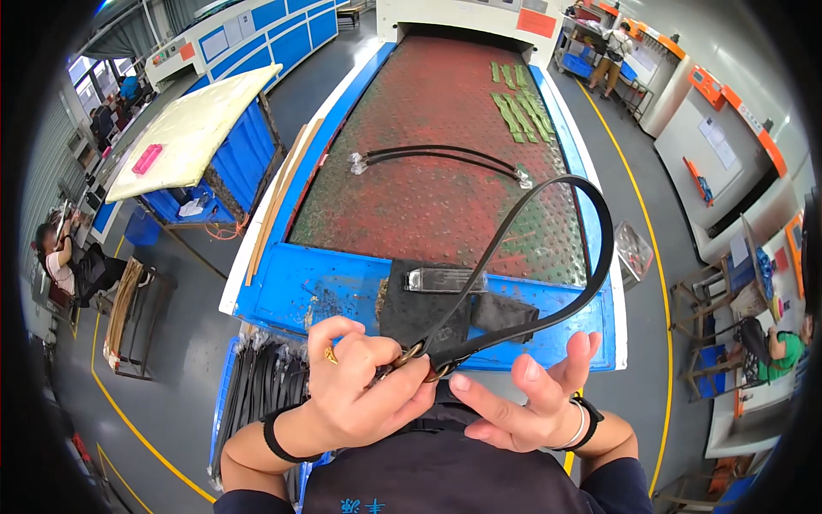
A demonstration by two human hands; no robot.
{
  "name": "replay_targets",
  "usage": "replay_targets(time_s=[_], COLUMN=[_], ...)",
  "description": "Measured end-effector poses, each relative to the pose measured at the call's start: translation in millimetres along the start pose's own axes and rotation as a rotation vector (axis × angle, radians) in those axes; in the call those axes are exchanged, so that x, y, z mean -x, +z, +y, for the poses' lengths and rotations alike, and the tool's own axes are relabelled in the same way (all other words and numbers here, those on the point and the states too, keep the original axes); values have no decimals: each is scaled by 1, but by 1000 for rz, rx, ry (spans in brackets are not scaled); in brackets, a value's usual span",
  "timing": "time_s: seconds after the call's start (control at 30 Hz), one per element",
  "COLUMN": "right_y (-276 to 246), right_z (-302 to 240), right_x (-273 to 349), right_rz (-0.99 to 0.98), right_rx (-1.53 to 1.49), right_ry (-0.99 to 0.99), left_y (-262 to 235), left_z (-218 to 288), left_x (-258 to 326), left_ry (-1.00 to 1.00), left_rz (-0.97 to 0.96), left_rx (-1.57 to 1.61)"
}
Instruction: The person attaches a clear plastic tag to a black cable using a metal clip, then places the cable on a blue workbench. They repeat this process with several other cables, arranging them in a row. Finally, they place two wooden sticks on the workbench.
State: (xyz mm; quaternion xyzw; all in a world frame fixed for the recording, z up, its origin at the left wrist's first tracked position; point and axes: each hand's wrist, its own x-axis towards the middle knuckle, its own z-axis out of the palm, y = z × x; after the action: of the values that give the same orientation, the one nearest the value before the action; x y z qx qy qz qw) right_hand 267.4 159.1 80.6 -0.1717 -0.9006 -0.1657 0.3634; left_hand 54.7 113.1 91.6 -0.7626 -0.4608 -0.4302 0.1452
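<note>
1. The left hand [360, 390] is clenched around the metal ring [413, 353] end of a black strap [548, 257].
2. The right hand [531, 403] is spread open, palm up, just beside the strap's end and gripping nothing.
3. The strap loops up and out over the conveyor [428, 154], then bends back to the hands.
4. Two more black straps [437, 156] lie across the belt, with green strips [518, 107] farther along.
5. A bin of straps [265, 385] stands at the lower left.
</note>
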Motion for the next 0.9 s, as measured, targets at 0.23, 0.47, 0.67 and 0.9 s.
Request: replay_targets(time_s=[0.23, 0.47, 0.67, 0.9], right_y=[0, -3, -9, -7], right_z=[-3, -9, -3, -9], right_x=[0, 4, -3, -5], right_rz=[-8, 47, 33, 9], right_rx=[-6, -140, -136, -152], right_ry=[17, 76, 68, 158], left_y=[-1, -1, 0, 0], left_z=[2, 2, 0, 1], left_x=[1, 2, 4, 2], left_ry=[11, 29, 84, 117], left_rz=[-2, -7, 6, -1], left_rx=[2, -3, -39, -86])
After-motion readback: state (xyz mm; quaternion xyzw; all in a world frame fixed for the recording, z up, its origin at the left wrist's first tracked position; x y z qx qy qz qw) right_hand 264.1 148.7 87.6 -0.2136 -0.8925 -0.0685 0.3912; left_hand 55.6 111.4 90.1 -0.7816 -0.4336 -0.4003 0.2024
